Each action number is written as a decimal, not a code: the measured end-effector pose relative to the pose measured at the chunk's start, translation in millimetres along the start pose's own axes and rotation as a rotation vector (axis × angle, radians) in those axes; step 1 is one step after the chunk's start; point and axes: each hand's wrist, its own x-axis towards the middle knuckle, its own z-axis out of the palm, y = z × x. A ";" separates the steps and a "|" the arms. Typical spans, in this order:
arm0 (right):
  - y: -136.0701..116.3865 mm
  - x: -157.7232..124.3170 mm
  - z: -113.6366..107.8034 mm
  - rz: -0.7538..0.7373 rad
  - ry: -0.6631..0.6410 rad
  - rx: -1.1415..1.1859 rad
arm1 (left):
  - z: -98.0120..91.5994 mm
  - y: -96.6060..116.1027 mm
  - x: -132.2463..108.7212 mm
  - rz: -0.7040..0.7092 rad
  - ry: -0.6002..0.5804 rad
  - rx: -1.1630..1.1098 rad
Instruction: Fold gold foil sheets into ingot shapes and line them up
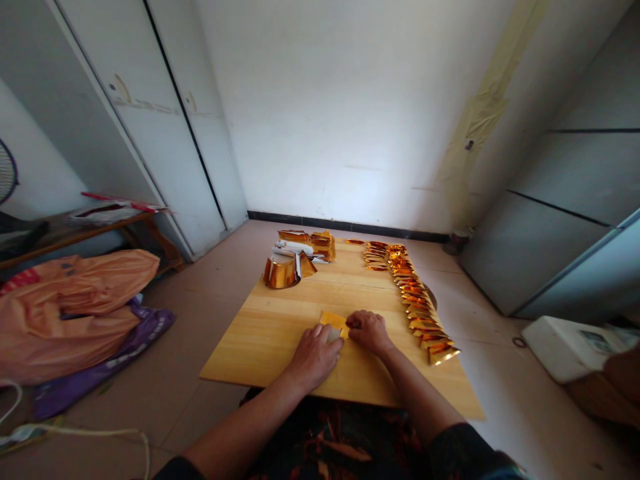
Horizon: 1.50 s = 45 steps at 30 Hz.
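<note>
A small yellow-gold sheet of paper (332, 319) lies on the wooden board in front of me. My left hand (315, 355) rests over its near left part, fingers curled round a small pale object (334, 333) whose kind I cannot make out. At the sheet's right edge my right hand (369, 329) is closed, its fingertips pinching the paper. Along the board's right side runs a row of overlapping folded gold foil paper pieces (416, 300). A curved stack of shiny gold foil sheets (281, 272) stands at the far left of the board.
The light wooden board (240, 347) has its near edge at my lap. Behind it, more foil bundles (323, 245) lie near the wall. Orange and purple bags (75, 313) sit on the floor at left, a white box (575, 347) at right. Grey cabinets flank the wall.
</note>
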 end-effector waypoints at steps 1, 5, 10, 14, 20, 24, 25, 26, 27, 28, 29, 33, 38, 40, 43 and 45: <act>0.6 0.9 -0.1 0.004 -0.003 0.007 | -0.4 0.4 0.2 -0.007 -0.008 -0.001; 4.1 5.2 0.1 0.006 -0.025 0.017 | -0.8 1.1 0.9 -0.032 -0.027 -0.010; 7.7 8.8 -0.7 -0.010 -0.029 -0.003 | -2.0 4.2 1.9 -0.063 -0.043 -0.023; 5.9 4.5 -8.0 -0.099 -0.038 -0.081 | -4.5 5.3 5.7 -0.091 -0.036 -0.035; -8.1 -18.5 -13.2 -0.277 -0.039 -0.208 | -6.2 -11.7 18.2 -0.114 0.018 -0.095; -20.5 -34.2 -5.6 -0.358 -0.064 -0.189 | -3.3 -25.8 22.7 -0.170 0.037 -0.152; -22.5 -36.7 -3.6 -0.376 -0.063 -0.182 | -2.0 -28.4 22.7 -0.173 0.043 -0.169; -23.7 -38.4 -2.0 -0.390 -0.054 -0.173 | -0.5 -30.5 22.2 -0.173 0.052 -0.185; -24.1 -39.3 -0.7 -0.404 -0.041 -0.163 | 1.1 -32.3 21.5 -0.172 0.064 -0.200; -23.7 -39.6 0.3 -0.420 -0.026 -0.154 | 2.6 -33.7 20.8 -0.170 0.079 -0.212; -22.6 -39.2 0.9 -0.439 -0.013 -0.146 | 4.0 -34.8 20.1 -0.165 0.096 -0.222; -14.9 -33.9 2.1 -0.508 -0.006 -0.136 | 6.4 -36.2 19.8 -0.096 0.136 -0.241; -9.6 -27.1 2.4 -0.500 -0.019 -0.137 | 3.5 -36.1 20.3 0.007 0.128 -0.189; -10.3 -25.0 1.8 -0.491 -0.027 -0.129 | 2.7 -38.7 18.2 0.060 0.100 -0.165; -11.9 -22.1 1.2 -0.483 -0.029 -0.128 | 2.3 -44.7 13.0 0.137 0.075 -0.130; -12.0 -20.7 2.2 -0.483 -0.022 -0.135 | 2.2 -47.8 9.8 0.165 0.073 -0.107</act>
